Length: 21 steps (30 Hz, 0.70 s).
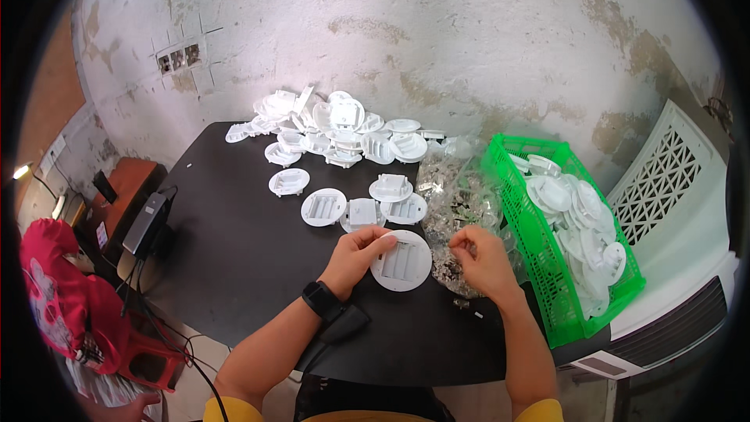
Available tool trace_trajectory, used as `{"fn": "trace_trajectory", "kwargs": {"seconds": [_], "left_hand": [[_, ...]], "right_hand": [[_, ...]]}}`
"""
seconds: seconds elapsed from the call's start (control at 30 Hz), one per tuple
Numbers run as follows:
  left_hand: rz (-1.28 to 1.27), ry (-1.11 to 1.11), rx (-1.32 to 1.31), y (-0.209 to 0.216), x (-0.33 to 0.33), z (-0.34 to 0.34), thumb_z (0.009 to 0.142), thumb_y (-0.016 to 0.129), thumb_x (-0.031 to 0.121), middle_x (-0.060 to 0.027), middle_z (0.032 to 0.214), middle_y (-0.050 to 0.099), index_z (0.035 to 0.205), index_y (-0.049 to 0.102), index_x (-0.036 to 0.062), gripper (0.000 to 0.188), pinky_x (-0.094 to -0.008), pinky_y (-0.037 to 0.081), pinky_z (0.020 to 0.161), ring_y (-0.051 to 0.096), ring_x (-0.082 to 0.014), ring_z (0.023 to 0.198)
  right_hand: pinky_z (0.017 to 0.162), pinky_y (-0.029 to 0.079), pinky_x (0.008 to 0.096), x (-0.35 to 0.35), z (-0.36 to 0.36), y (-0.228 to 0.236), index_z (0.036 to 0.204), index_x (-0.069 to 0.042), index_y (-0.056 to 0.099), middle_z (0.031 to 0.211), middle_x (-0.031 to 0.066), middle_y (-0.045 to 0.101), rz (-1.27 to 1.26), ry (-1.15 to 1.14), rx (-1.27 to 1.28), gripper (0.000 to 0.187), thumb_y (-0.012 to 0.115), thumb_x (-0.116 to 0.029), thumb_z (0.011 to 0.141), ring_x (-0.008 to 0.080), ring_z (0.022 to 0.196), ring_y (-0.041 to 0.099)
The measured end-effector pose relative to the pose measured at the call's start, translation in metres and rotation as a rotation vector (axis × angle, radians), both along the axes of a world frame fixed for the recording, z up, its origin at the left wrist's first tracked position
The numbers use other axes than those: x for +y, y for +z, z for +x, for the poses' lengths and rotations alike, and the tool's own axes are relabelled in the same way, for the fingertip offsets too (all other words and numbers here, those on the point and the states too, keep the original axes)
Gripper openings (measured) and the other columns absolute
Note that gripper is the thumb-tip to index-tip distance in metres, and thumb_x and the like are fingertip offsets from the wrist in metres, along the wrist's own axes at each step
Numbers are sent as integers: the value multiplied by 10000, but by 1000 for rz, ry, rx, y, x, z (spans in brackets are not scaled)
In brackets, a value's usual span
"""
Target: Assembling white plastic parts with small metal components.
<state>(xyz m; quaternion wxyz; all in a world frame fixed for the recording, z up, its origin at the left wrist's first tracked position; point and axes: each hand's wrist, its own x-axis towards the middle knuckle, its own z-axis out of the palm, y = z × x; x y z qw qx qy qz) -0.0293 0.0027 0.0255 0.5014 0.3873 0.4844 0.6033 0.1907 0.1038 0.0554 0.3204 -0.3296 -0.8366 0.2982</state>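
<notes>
My left hand (353, 262) grips a round white plastic battery housing (422, 266) by its left edge, thumb on top. The open slots of its battery compartment face up. To the right, my right hand (486, 264) is pinched closed beside a clear plastic bag (461, 199) full of small metal pieces. Whatever lies between its fingertips is too small to make out. Several more white housings (323, 207) lie just beyond my left hand, some with slots up. A few loose small metal bits (462, 304) rest on the black table near my right wrist.
A heap of white housings (344, 116) sits at the table's far side by the wall. On the right stands a green basket (539, 285) filled with white parts. A black device (148, 223) with cables is at the left edge, near a red stool (160, 355).
</notes>
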Motion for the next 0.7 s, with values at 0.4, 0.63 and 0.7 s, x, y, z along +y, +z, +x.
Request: {"fn": "trace_trajectory", "kwargs": {"seconds": [0.4, 0.63, 0.7], "left_hand": [[-4, -46, 156, -5, 0, 5, 926, 631, 211, 18, 889, 643, 1043, 662, 20, 226, -208, 429, 706, 535, -39, 775], [14, -57, 167, -5, -1, 8, 914, 646, 222, 1, 883, 657, 1044, 662, 2, 256, -220, 445, 722, 556, -52, 800], [10, -58, 188, -6, 0, 9, 915, 645, 224, 2, 881, 656, 1039, 663, 0, 257, -219, 445, 723, 553, -51, 799]], "right_hand": [[721, 525, 227, -12, -17, -11, 1070, 22, 659, 919, 56, 644, -501, 206, 425, 201, 633, 7, 871, 102, 827, 633], [753, 524, 232, -14, -17, -12, 996, 23, 685, 920, 55, 666, -521, 199, 384, 134, 639, 3, 872, 108, 849, 641], [725, 505, 229, -15, -17, -9, 1006, 8, 694, 912, 36, 632, -412, 229, 341, 157, 617, 29, 870, 101, 827, 616]]}}
